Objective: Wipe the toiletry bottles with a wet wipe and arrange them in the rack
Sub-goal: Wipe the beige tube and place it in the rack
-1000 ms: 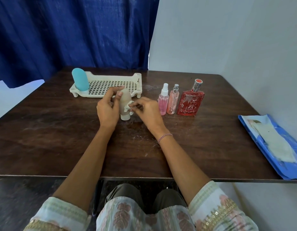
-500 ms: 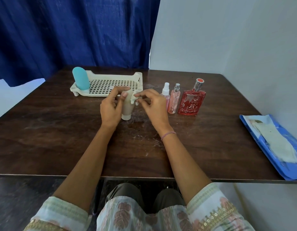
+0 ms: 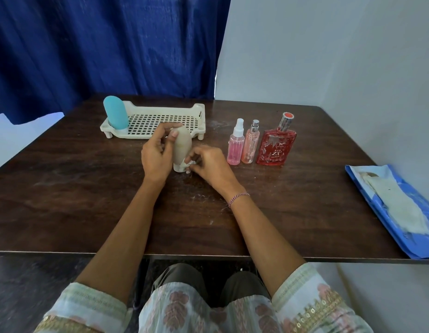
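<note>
The left hand (image 3: pixel 157 156) curls round the bottle's (image 3: pixel 182 147) left side, fingertips (image 3: pixel 174 134) up near its top, while the right hand (image 3: pixel 209 164), just right of the bottle, pinches a wipe (image 3: pixel 187 165) against its base.

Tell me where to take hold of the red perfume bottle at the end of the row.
Probably best: grip the wide flat body of the red perfume bottle, front and back faces, coming from the open right side. It stands upright, the slim pink spray bottle crowds its left, and the narrow neck and cap offer little purchase.
</note>
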`<move>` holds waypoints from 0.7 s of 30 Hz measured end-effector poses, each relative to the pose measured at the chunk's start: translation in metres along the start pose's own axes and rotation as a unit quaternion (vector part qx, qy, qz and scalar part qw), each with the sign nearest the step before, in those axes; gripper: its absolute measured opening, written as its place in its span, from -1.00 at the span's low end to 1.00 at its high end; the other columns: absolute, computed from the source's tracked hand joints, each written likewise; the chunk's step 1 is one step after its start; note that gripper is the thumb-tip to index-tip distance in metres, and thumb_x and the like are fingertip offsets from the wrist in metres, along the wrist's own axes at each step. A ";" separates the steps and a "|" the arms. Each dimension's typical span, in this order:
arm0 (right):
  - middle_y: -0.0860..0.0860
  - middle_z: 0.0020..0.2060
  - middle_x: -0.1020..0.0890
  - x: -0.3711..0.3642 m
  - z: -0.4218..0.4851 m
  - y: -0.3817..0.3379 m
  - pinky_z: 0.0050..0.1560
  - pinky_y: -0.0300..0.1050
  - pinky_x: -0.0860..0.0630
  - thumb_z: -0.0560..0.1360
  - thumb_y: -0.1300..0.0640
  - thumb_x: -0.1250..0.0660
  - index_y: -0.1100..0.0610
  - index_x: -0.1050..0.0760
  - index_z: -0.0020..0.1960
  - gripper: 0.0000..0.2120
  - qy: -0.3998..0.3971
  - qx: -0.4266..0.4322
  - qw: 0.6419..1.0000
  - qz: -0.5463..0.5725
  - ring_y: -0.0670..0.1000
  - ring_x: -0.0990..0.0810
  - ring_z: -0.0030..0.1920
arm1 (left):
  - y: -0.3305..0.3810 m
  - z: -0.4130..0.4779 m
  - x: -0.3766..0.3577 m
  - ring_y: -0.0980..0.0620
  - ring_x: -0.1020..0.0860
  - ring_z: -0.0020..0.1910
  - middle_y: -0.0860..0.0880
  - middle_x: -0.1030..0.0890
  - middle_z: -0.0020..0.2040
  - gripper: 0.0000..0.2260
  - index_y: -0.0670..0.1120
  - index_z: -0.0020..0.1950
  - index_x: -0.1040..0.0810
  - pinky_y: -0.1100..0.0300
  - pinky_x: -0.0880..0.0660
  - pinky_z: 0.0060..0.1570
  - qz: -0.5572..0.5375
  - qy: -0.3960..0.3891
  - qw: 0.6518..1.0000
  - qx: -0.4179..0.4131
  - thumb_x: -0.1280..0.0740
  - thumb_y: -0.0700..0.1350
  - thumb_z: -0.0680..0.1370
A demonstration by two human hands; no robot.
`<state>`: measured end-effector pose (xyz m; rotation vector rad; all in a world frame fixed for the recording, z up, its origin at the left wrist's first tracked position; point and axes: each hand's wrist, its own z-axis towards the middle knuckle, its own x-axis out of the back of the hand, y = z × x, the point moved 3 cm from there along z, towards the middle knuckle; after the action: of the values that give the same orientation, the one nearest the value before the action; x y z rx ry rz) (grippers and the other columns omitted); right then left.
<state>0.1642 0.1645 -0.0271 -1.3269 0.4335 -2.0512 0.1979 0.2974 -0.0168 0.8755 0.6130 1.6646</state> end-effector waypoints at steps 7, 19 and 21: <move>0.06 -0.06 -0.61 0.023 -0.002 -0.011 0.00 -0.14 -0.57 0.43 0.34 -0.40 0.22 -0.59 0.01 -0.83 0.210 0.036 0.976 0.054 -0.11 -0.56 -0.08 | 0.002 0.000 -0.004 0.29 -0.53 0.03 0.31 -0.56 -0.01 -0.87 0.04 0.13 -0.49 0.37 -0.47 -0.01 -0.030 -0.042 0.998 -0.023 -0.19 -0.07 0.64; 0.07 -0.07 -0.61 0.022 -0.001 -0.009 -0.08 -0.23 -0.58 0.43 0.27 -0.42 0.22 -0.56 -0.01 -0.86 0.239 0.034 0.967 0.085 -0.08 -0.59 -0.09 | -0.002 0.000 -0.010 0.08 -0.55 0.08 0.07 -0.58 0.06 -0.85 0.02 0.14 -0.50 0.15 -0.50 0.02 -0.085 -0.067 0.993 -0.038 -0.18 -0.09 0.64; 0.06 -0.08 -0.63 0.018 -0.001 -0.007 -0.12 -0.23 -0.58 0.41 0.28 -0.45 0.20 -0.56 -0.04 -0.85 0.222 0.017 0.970 0.096 -0.07 -0.60 -0.13 | -0.005 0.002 -0.008 0.05 -0.53 0.12 0.04 -0.57 0.09 -0.84 0.04 0.14 -0.52 0.10 -0.49 0.07 -0.064 -0.049 0.996 -0.041 -0.18 -0.07 0.64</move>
<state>0.1562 0.1571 -0.0111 -0.7618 0.6890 -2.1710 0.2031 0.2913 -0.0216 0.8363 0.5179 1.5115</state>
